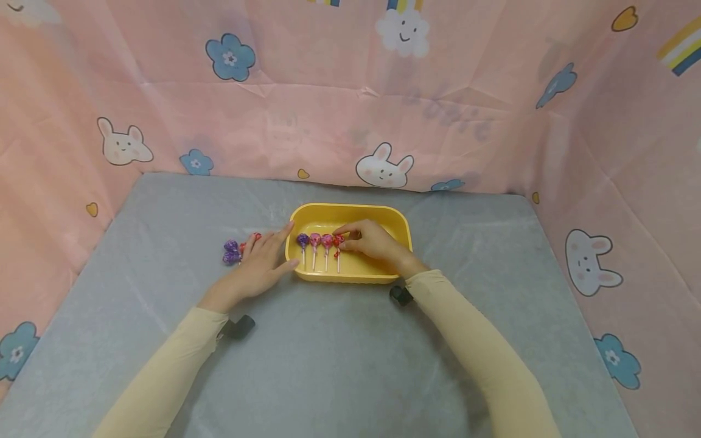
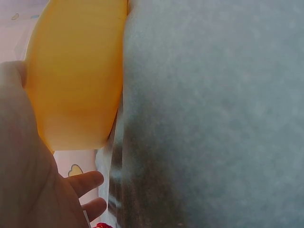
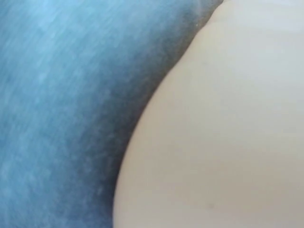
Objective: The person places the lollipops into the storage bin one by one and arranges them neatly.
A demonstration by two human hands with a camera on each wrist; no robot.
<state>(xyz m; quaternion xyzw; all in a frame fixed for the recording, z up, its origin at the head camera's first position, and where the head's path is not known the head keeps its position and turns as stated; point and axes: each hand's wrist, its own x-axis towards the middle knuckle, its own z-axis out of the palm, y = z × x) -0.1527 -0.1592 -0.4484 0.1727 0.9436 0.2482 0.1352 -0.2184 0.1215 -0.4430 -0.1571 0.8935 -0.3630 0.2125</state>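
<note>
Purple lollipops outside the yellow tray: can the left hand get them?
Probably yes: the purple lollipops lie on the table close beside the left hand, outside the yellow tray. Some red candy sits between, but it looks small enough to reach over.

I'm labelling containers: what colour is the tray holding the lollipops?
The tray is yellow; the head view shows it best.

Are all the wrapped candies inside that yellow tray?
No: purple and red wrapped candies lie outside the yellow tray, on the gray table beside the left hand.
</note>
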